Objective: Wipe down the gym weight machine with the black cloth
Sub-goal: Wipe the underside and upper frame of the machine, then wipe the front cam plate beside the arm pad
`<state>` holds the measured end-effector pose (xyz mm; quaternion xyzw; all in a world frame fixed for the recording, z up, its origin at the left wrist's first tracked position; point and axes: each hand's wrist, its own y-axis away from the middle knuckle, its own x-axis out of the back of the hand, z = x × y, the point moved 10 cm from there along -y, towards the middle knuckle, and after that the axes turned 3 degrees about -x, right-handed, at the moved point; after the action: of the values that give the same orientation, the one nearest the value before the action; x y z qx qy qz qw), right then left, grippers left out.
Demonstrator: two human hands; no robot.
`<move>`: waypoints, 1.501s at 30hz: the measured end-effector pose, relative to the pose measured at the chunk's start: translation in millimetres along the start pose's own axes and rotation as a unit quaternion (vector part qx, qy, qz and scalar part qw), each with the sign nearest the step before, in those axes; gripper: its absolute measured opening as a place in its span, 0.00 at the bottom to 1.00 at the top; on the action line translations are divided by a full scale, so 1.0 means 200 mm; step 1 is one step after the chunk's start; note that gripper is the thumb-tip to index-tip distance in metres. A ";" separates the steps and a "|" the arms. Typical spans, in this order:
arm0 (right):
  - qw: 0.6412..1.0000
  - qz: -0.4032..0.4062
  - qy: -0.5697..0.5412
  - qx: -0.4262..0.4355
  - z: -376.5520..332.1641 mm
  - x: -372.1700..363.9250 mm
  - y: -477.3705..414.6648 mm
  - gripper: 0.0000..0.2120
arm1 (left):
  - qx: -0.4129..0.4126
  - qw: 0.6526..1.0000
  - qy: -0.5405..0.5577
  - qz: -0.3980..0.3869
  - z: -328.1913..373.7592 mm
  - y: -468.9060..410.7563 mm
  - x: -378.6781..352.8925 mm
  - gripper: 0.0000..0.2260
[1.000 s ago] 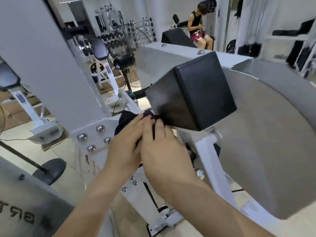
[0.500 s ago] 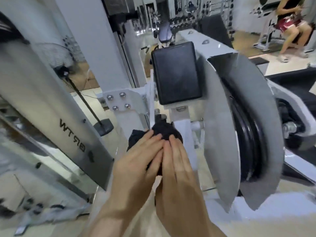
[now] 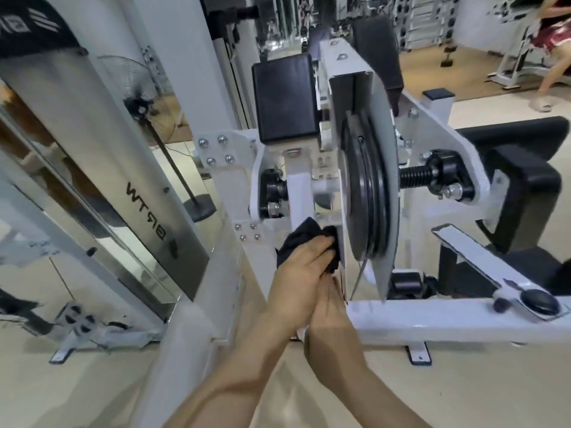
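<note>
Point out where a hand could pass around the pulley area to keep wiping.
Open: the white base beam right of the hands, and the gap between the bolt plate and the black pad. Crowded: left hand and right hand bunch the black cloth against the guard; pulley and its cable fill that slot.

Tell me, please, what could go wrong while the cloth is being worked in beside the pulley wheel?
The left hand grips the black cloth right beside the black pulley wheel and its cable; if the wheel turned, cloth or fingers might get pinched. The right hand sits low against the plate's edge, which could scrape it.
</note>
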<state>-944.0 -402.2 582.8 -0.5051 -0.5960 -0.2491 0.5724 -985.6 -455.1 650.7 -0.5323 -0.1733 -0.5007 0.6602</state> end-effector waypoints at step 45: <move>0.828 -0.162 -0.149 0.516 1.71 0.68 0.14 0.17 | 0.318 0.934 -0.054 0.155 1.57 0.06 -1.01 0.11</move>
<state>-1043.0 -49.7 627.2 -0.0628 -0.7890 0.0838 0.6054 -967.4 -85.0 607.8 -0.3408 -0.2745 -0.2814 0.8540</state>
